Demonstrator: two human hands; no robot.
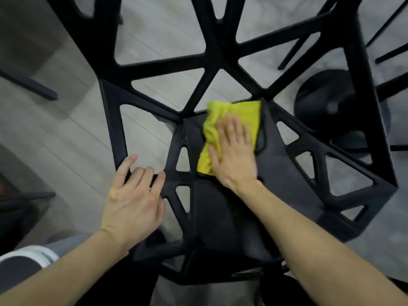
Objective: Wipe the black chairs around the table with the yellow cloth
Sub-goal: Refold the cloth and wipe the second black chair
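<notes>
A black chair [223, 208] with triangular cut-outs fills the middle of the head view, its openwork backrest rising toward the top. On the far part of its seat lies the yellow cloth [245, 115], bunched on its left side. My right hand [234, 155] presses flat on the cloth with straight fingers, covering its near half. My left hand [134, 202] rests on the chair's left side frame, fingers spread and loosely bent over the bar.
A round black table base [335, 102] stands at the right behind the chair. Legs of other black chairs [295, 51] show at the upper right, and a dark bar [28, 85] at the left. Grey plank floor [66, 138] lies all around. A white shoe [28, 257] is at lower left.
</notes>
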